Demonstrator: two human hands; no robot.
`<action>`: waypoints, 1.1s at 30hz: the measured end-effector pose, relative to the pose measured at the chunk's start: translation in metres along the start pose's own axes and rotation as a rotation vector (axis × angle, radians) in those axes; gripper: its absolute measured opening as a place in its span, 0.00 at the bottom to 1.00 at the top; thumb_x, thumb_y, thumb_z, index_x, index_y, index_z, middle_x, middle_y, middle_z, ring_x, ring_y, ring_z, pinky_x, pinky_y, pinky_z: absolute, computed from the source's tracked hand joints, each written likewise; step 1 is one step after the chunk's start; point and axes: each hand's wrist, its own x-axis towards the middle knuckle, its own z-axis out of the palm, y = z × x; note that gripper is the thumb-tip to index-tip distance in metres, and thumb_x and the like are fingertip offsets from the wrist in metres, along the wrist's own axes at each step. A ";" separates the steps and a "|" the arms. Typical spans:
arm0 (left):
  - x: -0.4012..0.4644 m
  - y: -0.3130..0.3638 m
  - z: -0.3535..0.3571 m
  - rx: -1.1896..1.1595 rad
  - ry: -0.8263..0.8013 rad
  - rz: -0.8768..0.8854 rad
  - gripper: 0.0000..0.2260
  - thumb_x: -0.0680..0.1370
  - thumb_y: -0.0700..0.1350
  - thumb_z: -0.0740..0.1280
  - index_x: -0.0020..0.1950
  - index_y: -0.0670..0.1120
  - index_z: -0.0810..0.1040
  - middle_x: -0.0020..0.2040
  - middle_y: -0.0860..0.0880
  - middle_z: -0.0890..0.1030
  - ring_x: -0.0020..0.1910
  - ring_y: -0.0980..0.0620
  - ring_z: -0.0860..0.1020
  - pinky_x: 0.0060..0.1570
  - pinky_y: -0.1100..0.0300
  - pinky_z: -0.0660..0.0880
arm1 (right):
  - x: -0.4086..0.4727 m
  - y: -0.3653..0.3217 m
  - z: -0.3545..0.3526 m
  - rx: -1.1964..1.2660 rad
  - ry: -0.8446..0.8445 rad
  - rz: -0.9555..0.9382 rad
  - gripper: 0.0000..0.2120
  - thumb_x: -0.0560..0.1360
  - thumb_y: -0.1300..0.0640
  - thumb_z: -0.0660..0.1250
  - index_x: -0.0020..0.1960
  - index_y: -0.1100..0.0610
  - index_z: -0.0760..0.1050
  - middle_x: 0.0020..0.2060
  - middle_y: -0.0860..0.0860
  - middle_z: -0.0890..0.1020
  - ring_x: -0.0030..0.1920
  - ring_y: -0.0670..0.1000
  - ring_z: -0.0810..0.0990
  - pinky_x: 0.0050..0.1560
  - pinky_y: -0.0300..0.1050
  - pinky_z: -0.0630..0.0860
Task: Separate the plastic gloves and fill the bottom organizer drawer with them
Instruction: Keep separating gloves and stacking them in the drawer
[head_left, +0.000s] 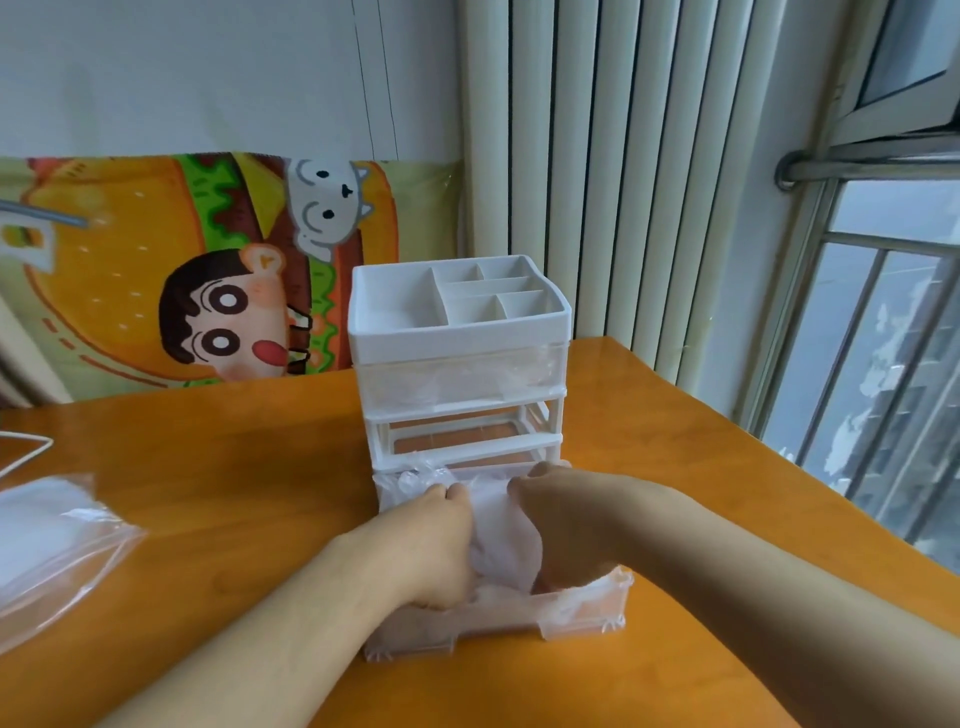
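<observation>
While the plastic gloves (501, 525) lie bunched in the pulled-out bottom drawer (582, 610), both of your hands are down in it with them. Your left hand (431, 545) sits at the drawer's left side, fingers curled into the film; your right hand (556, 530) sits at its right side, fingers likewise bent onto the wad, so each appears to be gripping or pressing plastic, though the fingertips are hidden. The gloves lie directly between the two hands, neither one nearer. The drawer's long axis runs from you toward the organizer (460, 332), so any tucking should go downward and toward the back, where some film (415, 475) rides up at the drawer's far left corner against the frame. The drawer looks fairly full, and that raised film could catch when you slide it shut. The top drawer (462, 376) also shows film inside; the middle slot (457, 434) stands open. The organizer stands near the table's (208, 467) far edge, and a clear bag (49, 540) lies at its left edge.
</observation>
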 end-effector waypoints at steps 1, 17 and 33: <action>0.001 -0.001 0.001 -0.030 -0.001 -0.007 0.37 0.77 0.41 0.70 0.82 0.47 0.54 0.71 0.46 0.69 0.50 0.50 0.77 0.37 0.62 0.72 | 0.002 0.000 0.000 -0.002 -0.016 0.008 0.35 0.76 0.54 0.77 0.77 0.56 0.66 0.68 0.55 0.71 0.56 0.55 0.79 0.48 0.45 0.76; -0.011 0.004 -0.009 -0.250 -0.080 -0.137 0.47 0.78 0.54 0.71 0.84 0.49 0.41 0.82 0.46 0.55 0.64 0.44 0.77 0.41 0.63 0.74 | 0.015 -0.005 0.000 0.032 -0.089 0.006 0.51 0.76 0.60 0.75 0.85 0.46 0.44 0.76 0.59 0.65 0.66 0.61 0.76 0.62 0.54 0.80; -0.005 0.025 -0.045 0.265 -0.207 -0.128 0.34 0.76 0.53 0.75 0.79 0.49 0.66 0.71 0.42 0.70 0.61 0.45 0.77 0.65 0.50 0.78 | 0.029 -0.030 -0.001 -0.124 -0.163 -0.024 0.51 0.80 0.61 0.68 0.84 0.37 0.34 0.83 0.64 0.54 0.74 0.64 0.71 0.72 0.62 0.72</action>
